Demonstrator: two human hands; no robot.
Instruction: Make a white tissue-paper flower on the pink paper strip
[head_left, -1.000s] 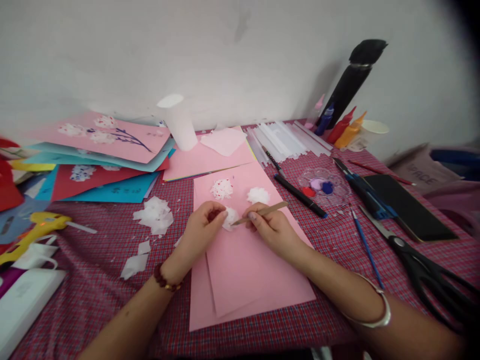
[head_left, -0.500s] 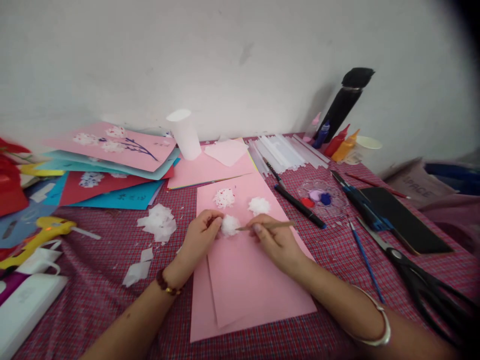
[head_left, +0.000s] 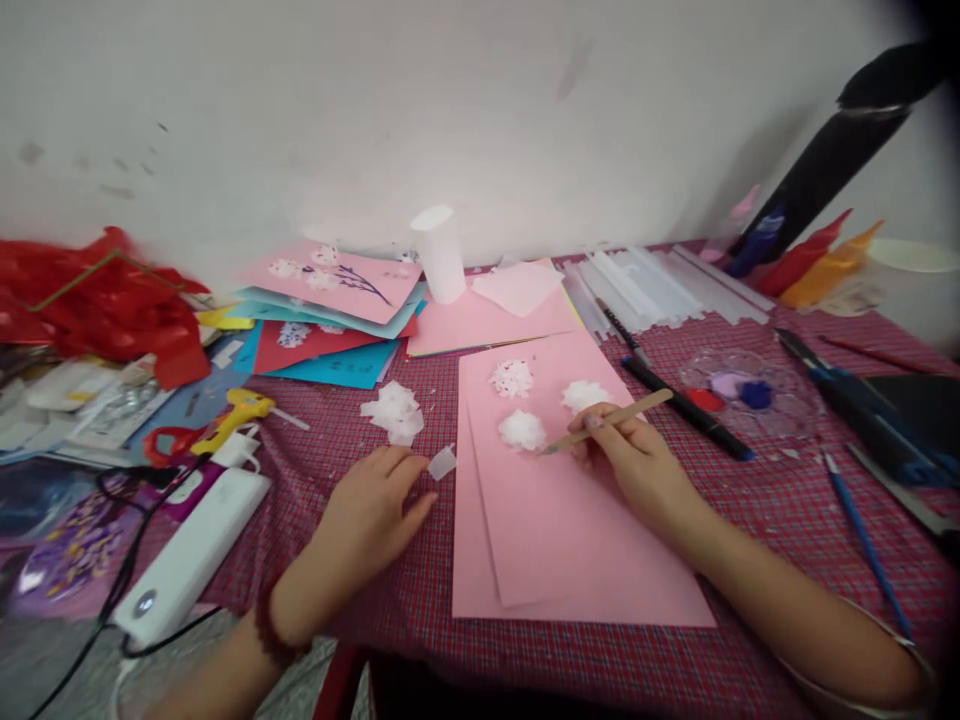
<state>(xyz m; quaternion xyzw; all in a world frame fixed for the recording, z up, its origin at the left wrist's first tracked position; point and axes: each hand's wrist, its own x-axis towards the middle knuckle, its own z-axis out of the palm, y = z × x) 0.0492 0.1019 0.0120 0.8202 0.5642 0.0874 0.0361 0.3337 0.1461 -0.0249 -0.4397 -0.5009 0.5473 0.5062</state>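
My right hand [head_left: 626, 455] pinches a flat wooden stick [head_left: 637, 408] at a slant over the pink paper [head_left: 570, 540]. The stick's lower tip is beside a fluffy white tissue-paper flower [head_left: 523, 430]. A second white flower [head_left: 585, 396] sits near my right fingers, and a third flower [head_left: 511, 378], dotted with red, lies farther back. Over the checked cloth, left of the pink paper, my left hand [head_left: 379, 505] has its thumb and fingers apart. Its fingertips are close to a small white tissue square [head_left: 442, 463]; whether they touch it I cannot tell.
A pile of white tissue pieces [head_left: 395, 412] lies beyond my left hand. At left are a yellow glue gun [head_left: 238, 415] and a white power bank [head_left: 191, 550] with cords. To the right lie a black marker [head_left: 686, 408], a paint palette [head_left: 787, 405] and a blue brush [head_left: 862, 530].
My left hand has left the white flower and moved left, opening near the tissue square. My right hand keeps the stick, its tip slightly off the flower. The view has turned left.
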